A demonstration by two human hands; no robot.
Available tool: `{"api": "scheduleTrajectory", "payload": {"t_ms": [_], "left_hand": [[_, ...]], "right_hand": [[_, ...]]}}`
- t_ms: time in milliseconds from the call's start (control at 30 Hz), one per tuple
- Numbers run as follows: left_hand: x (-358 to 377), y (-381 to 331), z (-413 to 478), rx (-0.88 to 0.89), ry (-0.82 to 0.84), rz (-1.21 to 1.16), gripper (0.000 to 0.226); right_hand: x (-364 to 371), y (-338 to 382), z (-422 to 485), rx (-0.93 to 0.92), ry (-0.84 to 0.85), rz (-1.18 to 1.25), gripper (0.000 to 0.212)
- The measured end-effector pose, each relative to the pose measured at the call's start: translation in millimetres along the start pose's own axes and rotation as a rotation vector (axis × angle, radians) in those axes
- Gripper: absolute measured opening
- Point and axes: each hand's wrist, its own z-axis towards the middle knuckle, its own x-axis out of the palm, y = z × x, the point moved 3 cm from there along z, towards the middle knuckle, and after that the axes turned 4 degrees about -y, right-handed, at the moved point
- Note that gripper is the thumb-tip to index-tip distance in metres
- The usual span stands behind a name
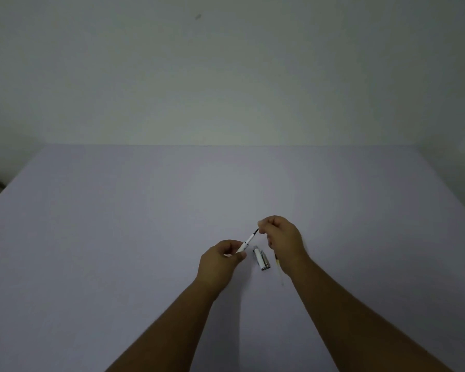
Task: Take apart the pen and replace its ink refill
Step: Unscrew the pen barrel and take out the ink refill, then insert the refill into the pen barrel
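Above table (118, 237) | white pen barrel (246, 244), dark tip | both hands pinching

Table (118, 237) open left, right and beyond — pen cap (261, 258), spare refill (279, 265) between the wrists

Pale table (118, 237); pen cap (261, 258), refill (279, 267)

White pen barrel (246, 244) held tilted, dark refill tip (255, 232) protruding. White cap (261, 259) and spare refill (279, 265) lie mid-worktop, toward its near edge.
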Motion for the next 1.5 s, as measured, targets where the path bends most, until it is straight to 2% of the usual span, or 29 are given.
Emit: {"api": "scheduleTrajectory", "payload": {"t_ms": [100, 233, 333, 400, 467, 600, 767, 1000, 1100, 1167, 1233, 1367, 1500], "left_hand": [[3.0, -1.2, 1.3, 0.012, 0.005, -0.015, 0.011], [4.7, 0.4, 0.8, 0.057, 0.064, 0.029, 0.019], [4.0, 4.1, 2.6, 0.049, 0.075, 0.053, 0.021], [2.4, 7.9, 4.1, 0.022, 0.073, 0.025, 0.021], [-0.1, 11.0, 5.0, -0.002, 0.074, 0.012, 0.020], [-2.7, 14.0, 5.5, -0.023, 0.085, -0.003, 0.018], [-1.4, 10.0, 4.4, -0.026, 0.101, -0.005, 0.022], [-0.3, 8.1, 2.0, -0.032, 0.112, 0.013, 0.024], [-1.5, 8.8, 1.8, -0.027, 0.110, 0.024, 0.024], [-1.5, 9.3, 1.3, -0.017, 0.109, 0.034, 0.024], [-1.7, 9.2, 1.7, -0.004, 0.103, 0.049, 0.023], [-1.6, 6.8, 2.2, 0.009, 0.111, 0.084, 0.021], [-0.5, 2.2, 1.1, 0.027, 0.108, 0.107, 0.021]], "right_hand": [[-1.4, 1.1, 2.4, 0.009, 0.037, -0.047, 0.014], [-1.4, -3.0, 4.2, 0.058, 0.067, -0.017, 0.013], [-6.5, -8.4, 10.6, 0.092, -0.018, -0.009, 0.015], [-13.1, -16.1, 17.2, 0.035, -0.055, -0.336, 0.020], [-12.5, -29.2, 18.8, -0.001, 0.006, -0.711, 0.023], [-3.8, -51.8, 16.4, 0.026, 0.111, -1.024, 0.028], [-3.2, -57.7, 19.1, -0.013, 0.055, -1.083, 0.034], [-4.5, -62.9, 18.7, -0.003, 0.052, -1.104, 0.024], [-4.1, -59.9, 17.5, 0.012, 0.049, -1.053, 0.026], [-5.5, -51.4, 17.3, 0.002, -0.017, -0.934, 0.024], [-6.1, -38.8, 17.0, -0.009, -0.084, -0.675, 0.020], [0.2, -12.7, 17.7, 0.059, -0.052, -0.150, 0.022], [4.7, 2.6, 15.9, 0.116, -0.035, 0.066, 0.013]]}}
